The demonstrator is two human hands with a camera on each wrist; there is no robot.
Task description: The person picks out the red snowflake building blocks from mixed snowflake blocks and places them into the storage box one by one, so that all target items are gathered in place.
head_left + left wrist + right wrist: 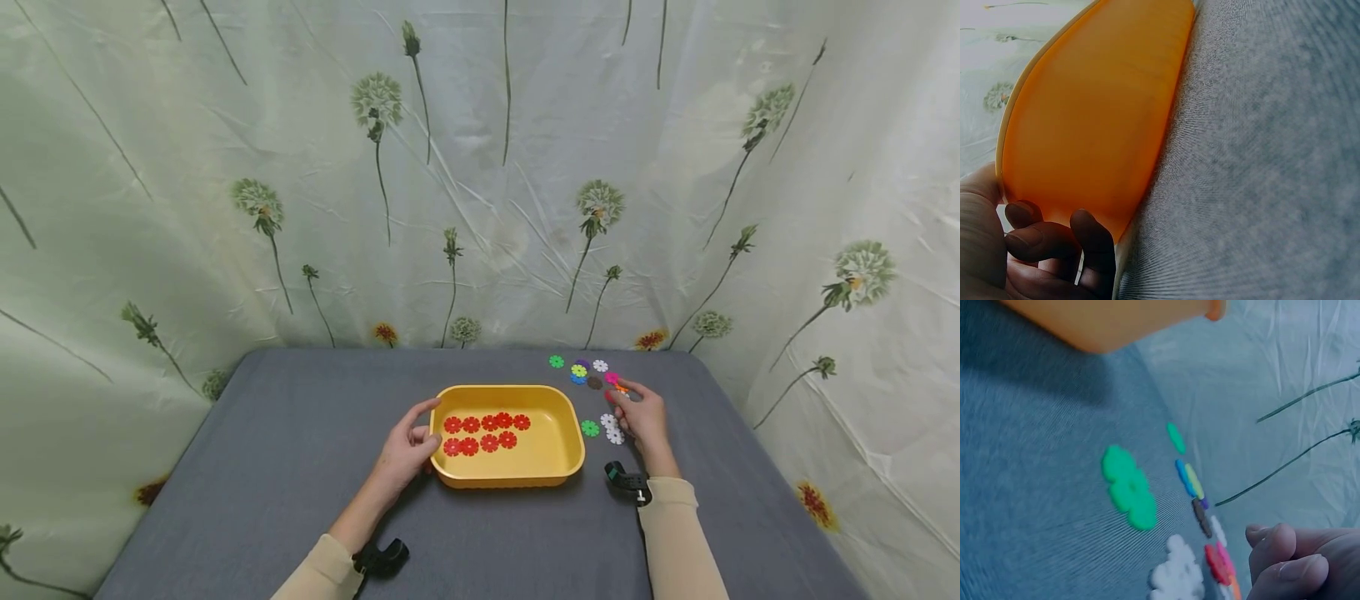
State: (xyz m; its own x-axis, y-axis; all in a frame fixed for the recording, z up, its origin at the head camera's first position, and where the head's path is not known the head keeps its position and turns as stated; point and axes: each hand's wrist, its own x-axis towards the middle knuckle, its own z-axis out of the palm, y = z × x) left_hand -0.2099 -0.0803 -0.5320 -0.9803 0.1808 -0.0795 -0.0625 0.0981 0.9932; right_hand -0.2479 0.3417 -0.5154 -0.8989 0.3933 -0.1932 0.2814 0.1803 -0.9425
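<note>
A yellow plastic basin (pixel 506 482) sits on the grey table with several red flower-shaped discs (pixel 489 442) lying in two rows inside. My left hand (pixel 405 450) grips its left rim; in the left wrist view, curled fingers (pixel 1041 244) lie against the outer wall. To the basin's right, my right hand (pixel 645 417) reaches over loose discs, thumb and index finger apart. Near its fingertips a red disc (pixel 1216 564) lies beside a pink disc (pixel 612 377) and an orange one. From the right wrist, the visible fingers look apart from these discs and hold nothing visible.
Right of the basin lie a green disc (pixel 590 428) and overlapping white discs (pixel 614 436). Farther back are a brown disc (pixel 595 382), another white disc (pixel 601 366) and a yellow-green disc (pixel 579 370) over a blue one. A flower-patterned curtain (pixel 480 192) stands behind the table.
</note>
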